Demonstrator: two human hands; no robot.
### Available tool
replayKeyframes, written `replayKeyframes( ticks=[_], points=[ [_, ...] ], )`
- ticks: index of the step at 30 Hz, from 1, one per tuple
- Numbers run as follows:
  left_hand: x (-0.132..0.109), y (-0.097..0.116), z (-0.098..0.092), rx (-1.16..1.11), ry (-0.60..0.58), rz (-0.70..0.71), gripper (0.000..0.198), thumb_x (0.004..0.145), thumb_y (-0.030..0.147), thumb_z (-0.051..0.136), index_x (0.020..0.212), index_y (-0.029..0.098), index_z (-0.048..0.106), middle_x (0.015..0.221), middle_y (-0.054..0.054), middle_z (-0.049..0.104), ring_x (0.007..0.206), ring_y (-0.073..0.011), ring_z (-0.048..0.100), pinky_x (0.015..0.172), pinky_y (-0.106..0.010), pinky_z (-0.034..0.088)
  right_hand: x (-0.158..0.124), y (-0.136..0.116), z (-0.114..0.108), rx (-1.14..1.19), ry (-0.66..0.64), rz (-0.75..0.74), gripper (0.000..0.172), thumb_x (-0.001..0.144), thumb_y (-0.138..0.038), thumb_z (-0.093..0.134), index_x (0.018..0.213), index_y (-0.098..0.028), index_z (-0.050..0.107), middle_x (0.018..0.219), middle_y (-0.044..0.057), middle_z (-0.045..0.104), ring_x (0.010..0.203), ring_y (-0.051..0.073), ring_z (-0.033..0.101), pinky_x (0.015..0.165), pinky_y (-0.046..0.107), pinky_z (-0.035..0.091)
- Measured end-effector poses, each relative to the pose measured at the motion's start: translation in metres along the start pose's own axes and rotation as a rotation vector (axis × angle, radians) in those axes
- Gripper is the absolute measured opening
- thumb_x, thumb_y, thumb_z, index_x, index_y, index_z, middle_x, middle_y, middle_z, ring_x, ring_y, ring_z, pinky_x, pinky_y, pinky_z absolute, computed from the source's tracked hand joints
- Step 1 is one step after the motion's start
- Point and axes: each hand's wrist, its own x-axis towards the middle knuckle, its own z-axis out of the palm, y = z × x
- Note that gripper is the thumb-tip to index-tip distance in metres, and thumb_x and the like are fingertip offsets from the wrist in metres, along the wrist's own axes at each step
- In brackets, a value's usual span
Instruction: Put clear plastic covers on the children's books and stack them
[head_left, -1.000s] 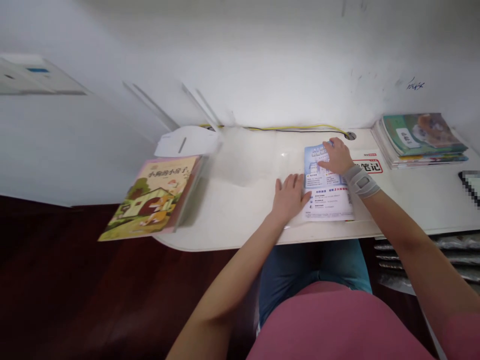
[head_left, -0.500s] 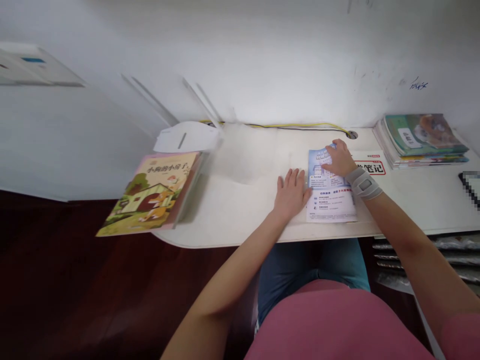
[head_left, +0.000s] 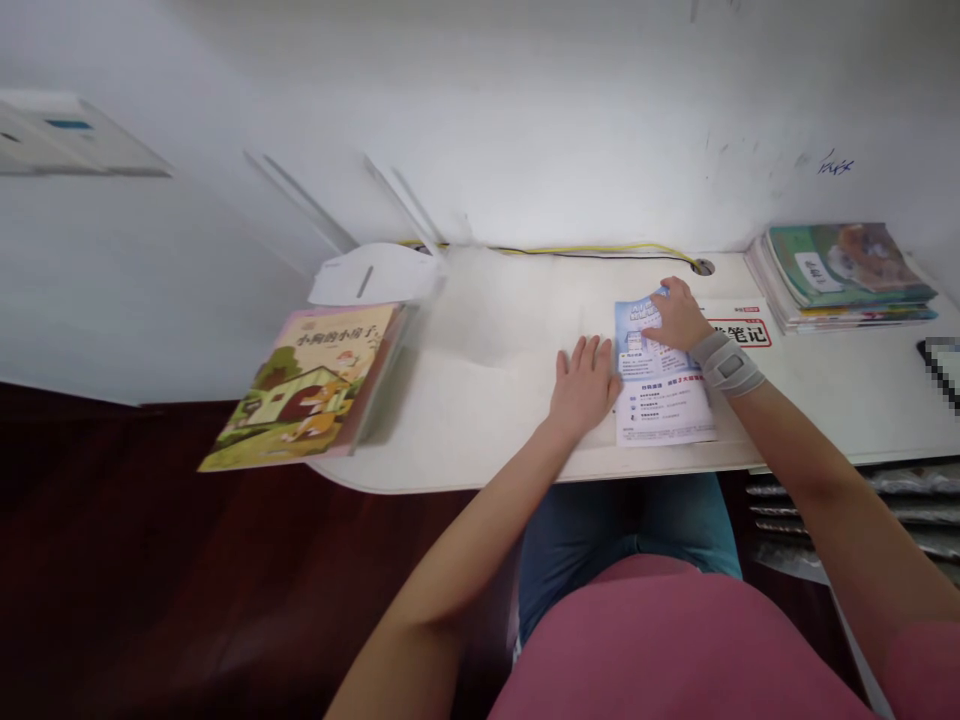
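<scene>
A blue and white printed leaflet point(head_left: 664, 400) lies on the white desk point(head_left: 480, 400) in front of me. My right hand point(head_left: 677, 314), with a grey wrist band, rests on the leaflet's upper part, fingers bent and pressing down. My left hand point(head_left: 583, 382) lies flat and open on the desk, its fingers touching the leaflet's left edge. Under the leaflet's right side a white book with red and black characters point(head_left: 739, 331) shows.
A picture book with a house on its cover point(head_left: 307, 385) overhangs the desk's left end beside a white lamp base point(head_left: 373, 274). A stack of books point(head_left: 840, 275) sits at the far right. A yellow cable point(head_left: 592, 250) runs along the wall. A dark phone point(head_left: 941, 362) lies at the right edge.
Both hands and the leaflet stay almost as they were; only the camera view has shifted slightly.
</scene>
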Motion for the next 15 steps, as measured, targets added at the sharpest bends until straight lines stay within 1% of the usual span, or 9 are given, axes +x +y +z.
replayKeyframes(
  ticks=[7,10,13,15],
  points=[
    [0.0,0.0,0.0,-0.007,-0.007,0.011,0.058,0.095,0.037,0.03,0.146,0.01,0.03,0.152,-0.017,0.032,0.143,-0.031,0.023,0.112,-0.056,0.022,0.0,-0.007,-0.001,-0.008,0.002,0.035,0.057,0.069,-0.038,0.07,0.114,-0.004,0.061,0.137,0.025,0.039,0.132,0.04,0.031,0.108,0.053,0.028],
    [-0.001,-0.001,0.0,0.001,-0.002,0.04,0.053,0.095,0.039,0.033,0.145,0.019,0.036,0.153,-0.014,0.032,0.143,-0.0322,0.023,0.111,-0.058,0.023,0.002,-0.011,0.002,0.0,0.01,0.063,0.056,0.069,-0.036,0.07,0.115,-0.005,0.06,0.139,0.025,0.038,0.134,0.04,0.028,0.109,0.054,0.028],
    [-0.002,-0.002,0.001,0.01,0.004,0.081,0.046,0.095,0.04,0.036,0.137,0.029,0.048,0.152,-0.011,0.033,0.142,-0.0343,0.024,0.109,-0.061,0.023,0.004,-0.013,0.003,0.091,0.081,0.074,0.055,0.075,-0.038,0.064,0.122,-0.009,0.058,0.139,0.022,0.041,0.134,0.037,0.032,0.109,0.054,0.028],
    [-0.001,-0.004,0.0,0.0,0.007,0.089,0.044,0.095,0.043,0.036,0.135,0.03,0.051,0.152,-0.01,0.034,0.141,-0.0352,0.024,0.109,-0.062,0.024,0.003,-0.01,0.001,0.196,0.15,0.072,0.053,0.082,-0.042,0.056,0.126,-0.013,0.056,0.139,0.019,0.043,0.133,0.032,0.036,0.11,0.052,0.029]
  ],
)
